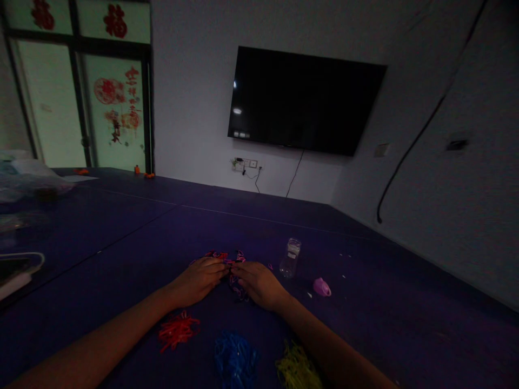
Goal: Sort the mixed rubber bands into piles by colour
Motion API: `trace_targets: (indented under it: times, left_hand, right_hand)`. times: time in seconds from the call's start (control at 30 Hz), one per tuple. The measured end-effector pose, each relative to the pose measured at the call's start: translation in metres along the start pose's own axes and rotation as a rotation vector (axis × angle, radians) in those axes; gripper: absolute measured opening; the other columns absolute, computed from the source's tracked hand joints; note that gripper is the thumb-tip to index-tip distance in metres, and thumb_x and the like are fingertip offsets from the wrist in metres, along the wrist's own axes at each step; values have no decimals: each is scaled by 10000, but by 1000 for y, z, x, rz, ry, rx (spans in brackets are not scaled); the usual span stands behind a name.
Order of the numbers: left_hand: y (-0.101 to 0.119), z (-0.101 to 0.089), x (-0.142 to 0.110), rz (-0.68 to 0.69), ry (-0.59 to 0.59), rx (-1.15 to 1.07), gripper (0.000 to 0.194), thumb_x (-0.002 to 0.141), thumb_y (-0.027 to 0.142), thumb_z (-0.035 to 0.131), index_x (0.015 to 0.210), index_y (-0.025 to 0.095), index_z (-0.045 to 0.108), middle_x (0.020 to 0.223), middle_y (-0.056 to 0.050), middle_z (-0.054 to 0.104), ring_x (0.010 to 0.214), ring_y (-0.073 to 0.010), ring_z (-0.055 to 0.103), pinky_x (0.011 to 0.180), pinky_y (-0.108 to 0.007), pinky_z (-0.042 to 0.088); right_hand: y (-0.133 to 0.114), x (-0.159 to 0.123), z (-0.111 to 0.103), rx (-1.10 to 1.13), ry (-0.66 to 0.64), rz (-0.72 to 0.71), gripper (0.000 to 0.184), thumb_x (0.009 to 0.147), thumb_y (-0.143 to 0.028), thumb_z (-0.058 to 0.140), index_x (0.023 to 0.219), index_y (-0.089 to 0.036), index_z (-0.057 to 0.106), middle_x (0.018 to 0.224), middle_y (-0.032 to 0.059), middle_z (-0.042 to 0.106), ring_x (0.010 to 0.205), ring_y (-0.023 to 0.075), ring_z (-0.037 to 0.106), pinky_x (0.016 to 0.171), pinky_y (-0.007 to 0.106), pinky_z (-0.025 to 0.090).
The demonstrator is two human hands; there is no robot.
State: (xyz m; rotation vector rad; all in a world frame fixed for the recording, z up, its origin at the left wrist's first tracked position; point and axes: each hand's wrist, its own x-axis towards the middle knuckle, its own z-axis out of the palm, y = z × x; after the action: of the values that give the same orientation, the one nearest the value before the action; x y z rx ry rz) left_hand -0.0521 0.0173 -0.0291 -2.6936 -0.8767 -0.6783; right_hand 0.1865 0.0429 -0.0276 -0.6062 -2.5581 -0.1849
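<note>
Dark, red and pink rubber bands (239,292) lie in a loose pile under and around my fingers. My left hand (203,280) rests palm down over the pile's left side, fingers stretched out. From the right, my right hand (259,282) reaches over the same pile, its fingers also extended and the tips close to those of the left. What lies beneath both palms is hidden. Nearer to me are separate heaps of red rubber bands (178,328), blue rubber bands (235,359) and yellow rubber bands (298,367).
A clear plastic bottle (290,259) without a cap stands right of my hands, beside a pink lid (321,287) with a loop. White scraps dot the purple tabletop (385,319). Plastic bags (32,178) and a white-edged object (18,281) sit at the left.
</note>
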Motion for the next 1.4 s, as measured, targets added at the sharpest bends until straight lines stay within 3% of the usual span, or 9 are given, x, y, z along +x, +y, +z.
trace_targets:
  times: [0.57,0.7,0.87,1.0,1.2,1.4]
  left_hand:
    - [-4,3,-2,-37,43,-12,333,892,199,425,1207,210,530,1160,-74,613,1102,-200,522,989,-422,375]
    - [-3,0,-2,-159,53,21,290,851,184,469,1114,222,585,1111,-60,634,1085,-218,531,992,-473,350]
    - [-5,2,-3,-330,155,111,247,858,192,449,1026,198,630,1079,-72,645,1070,-242,532,977,-524,335]
    - [-3,0,-3,-228,95,47,249,882,226,453,1065,222,621,1131,-56,629,1110,-217,511,991,-466,343]
    - [7,-12,1,-50,-94,-90,324,927,314,417,1239,299,505,1269,-6,562,1264,-228,380,1057,-495,250]
    - [10,-13,2,-14,-106,-130,324,938,316,396,1243,317,505,1298,-5,536,1277,-220,368,1074,-460,243]
  right_hand:
    - [1,-1,2,6,67,49,320,917,-237,380,1149,-170,589,1149,108,614,1040,198,571,892,355,456]
    - [1,0,-1,46,82,77,313,923,-237,370,1136,-189,595,1108,95,629,1028,193,577,876,344,466]
    - [6,-1,0,126,137,141,293,927,-255,374,1065,-201,626,1077,90,634,991,183,591,862,323,471]
    - [13,-2,3,270,172,221,303,935,-306,370,966,-200,651,995,72,656,915,169,613,808,295,484]
    - [18,-2,5,364,198,277,358,932,-352,376,770,-180,646,793,48,653,746,149,614,692,260,475]
    - [15,-1,3,298,119,250,387,939,-336,355,701,-178,616,723,36,637,684,139,596,656,251,454]
